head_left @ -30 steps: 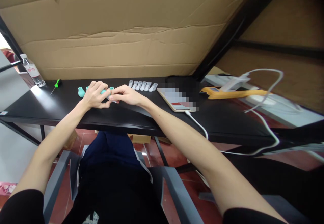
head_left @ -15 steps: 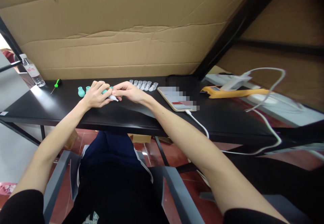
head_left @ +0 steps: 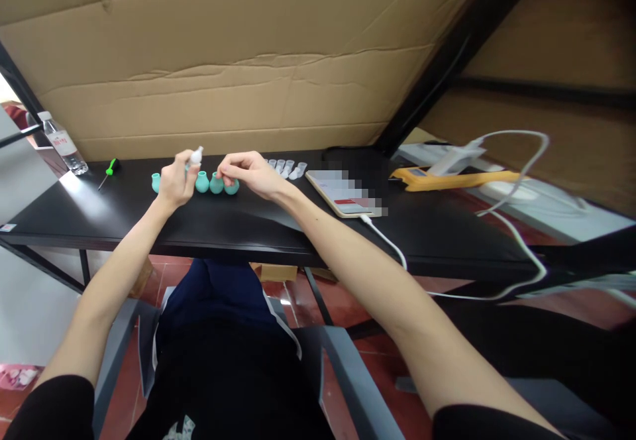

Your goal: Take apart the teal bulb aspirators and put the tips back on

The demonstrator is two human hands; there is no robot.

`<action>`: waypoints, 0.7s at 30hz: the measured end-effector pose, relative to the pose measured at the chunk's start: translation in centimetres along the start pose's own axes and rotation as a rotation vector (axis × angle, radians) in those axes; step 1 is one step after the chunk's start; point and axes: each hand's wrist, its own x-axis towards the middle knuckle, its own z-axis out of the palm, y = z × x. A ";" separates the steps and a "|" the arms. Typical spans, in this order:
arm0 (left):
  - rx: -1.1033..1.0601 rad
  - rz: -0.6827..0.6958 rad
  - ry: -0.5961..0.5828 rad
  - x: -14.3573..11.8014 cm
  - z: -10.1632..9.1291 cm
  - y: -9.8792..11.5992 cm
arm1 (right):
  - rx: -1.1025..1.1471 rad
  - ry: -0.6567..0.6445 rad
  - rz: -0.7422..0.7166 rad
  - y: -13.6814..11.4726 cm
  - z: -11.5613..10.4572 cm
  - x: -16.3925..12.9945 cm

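My left hand (head_left: 176,180) is closed around a small bulb syringe. Its white nozzle (head_left: 197,156) points up above my fingers, and a bit of teal shows behind them. My right hand (head_left: 251,173) hangs over the right end of a row of teal rubber bulbs (head_left: 202,183), fingers curled and fingertips together with nothing visible in them. Whether they touch the bulb (head_left: 216,184) behind them I cannot tell. One more teal bulb (head_left: 156,182) stands left of my left hand. Several clear-white nozzle pieces (head_left: 288,168) lie in a row beyond my right hand, partly hidden by it.
A phone (head_left: 342,195) with a white cable (head_left: 387,238) lies right of the nozzles. Farther right is a yellow tool-like object (head_left: 447,180). At the left are a green-handled screwdriver (head_left: 110,171) and a water bottle (head_left: 64,143). Cardboard (head_left: 223,62) walls the black table's back.
My hands have come apart. My left hand has turned the bulb syringe so its nozzle points up instead of toward me. My right hand has let go of it, and more teal bulbs show.
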 end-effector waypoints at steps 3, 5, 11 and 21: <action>-0.135 -0.216 0.181 0.6 -1.0 -0.4 | 0.030 0.088 -0.023 0.3 -0.4 0.2; -0.222 -0.278 0.289 1.6 -2.0 -1.3 | 0.035 0.141 -0.048 0.5 -0.7 0.3; -0.305 -0.424 0.405 5.5 -5.6 -6.6 | -0.045 0.357 -0.057 1.8 -1.9 1.5; -0.335 -0.735 0.159 5.0 -6.9 -12.3 | -0.975 0.559 0.151 4.3 -7.3 1.6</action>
